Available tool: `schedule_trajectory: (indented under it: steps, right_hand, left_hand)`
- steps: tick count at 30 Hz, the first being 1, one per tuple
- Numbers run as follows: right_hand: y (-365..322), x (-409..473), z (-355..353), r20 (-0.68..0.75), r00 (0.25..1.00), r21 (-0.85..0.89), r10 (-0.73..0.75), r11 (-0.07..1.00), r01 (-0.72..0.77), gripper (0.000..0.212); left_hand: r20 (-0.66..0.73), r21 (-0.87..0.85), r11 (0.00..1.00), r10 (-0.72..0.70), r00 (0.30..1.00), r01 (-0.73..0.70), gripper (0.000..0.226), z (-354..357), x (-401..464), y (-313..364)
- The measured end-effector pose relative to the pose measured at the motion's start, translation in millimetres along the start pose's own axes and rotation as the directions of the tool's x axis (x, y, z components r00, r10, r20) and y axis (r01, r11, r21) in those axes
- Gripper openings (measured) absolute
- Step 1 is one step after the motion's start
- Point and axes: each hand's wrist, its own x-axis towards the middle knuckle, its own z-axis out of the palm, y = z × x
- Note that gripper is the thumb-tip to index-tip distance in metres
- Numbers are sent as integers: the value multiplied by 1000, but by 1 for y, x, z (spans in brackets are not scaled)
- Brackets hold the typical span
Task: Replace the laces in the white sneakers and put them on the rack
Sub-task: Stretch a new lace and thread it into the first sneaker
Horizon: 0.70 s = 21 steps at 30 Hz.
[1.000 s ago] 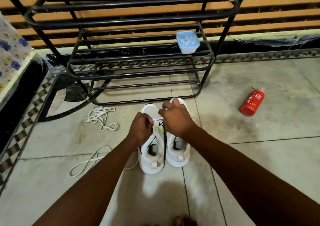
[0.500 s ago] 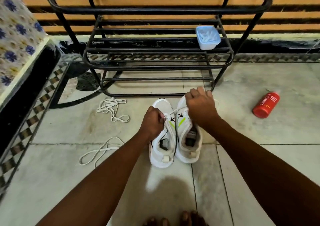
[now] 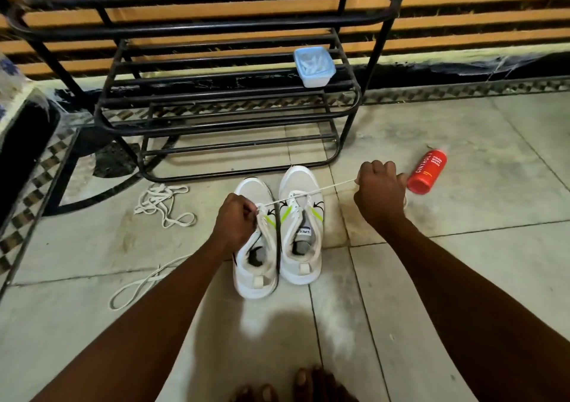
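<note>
Head view: both hands' fingers (image 3: 377, 167) pinch the taut lace (image 3: 324, 187) stretched over the sneakers (image 3: 300, 266).

I am at home, standing barefoot on a floor of large pale stone tiles (image 3: 462, 278) edged with a black-and-cream checkered border (image 3: 462, 88). A black tubular metal shoe rack (image 3: 216, 93) stands against a wall of tan and dark horizontal stripes (image 3: 478, 16). A small clear plastic container with a blue rim (image 3: 314, 67) sits on 1 of its shelves, and a red Cinthol body-wash bottle (image 3: 427, 171) lies on the tiles. At the left edge, a cloth with blue flowers (image 3: 9, 93) drapes over furniture.
</note>
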Motion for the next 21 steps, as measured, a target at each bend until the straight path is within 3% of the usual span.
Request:
schedule_trajectory:
  steps: [4, 9, 12, 17, 21]
  right_hand:
    - [8, -6, 10, 42, 996, 58, 84, 995, -87, 23]
    - [10, -14, 28, 216, 974, 193, 68, 975, -111, 13]
    - [9, -18, 32, 350, 936, 305, 38, 940, -152, 22]
    - [-11, -22, 27, 298, 955, 377, -7, 919, -111, 32]
    - [-47, -16, 11, 207, 971, 371, -120, 928, 36, 26]
  left_hand:
    - [-8, -2, 999, -32, 999, 32, 19, 0, -1, -1]
    - [-25, -27, 998, -52, 998, 51, 30, -4, -3, 3]
    - [-16, -9, 998, -69, 997, 69, 26, -4, -3, 4]
    - [36, 41, 998, -48, 998, 46, 15, -15, 1, 13]
    - [28, -40, 997, -58, 998, 59, 7, -30, 2, 19]
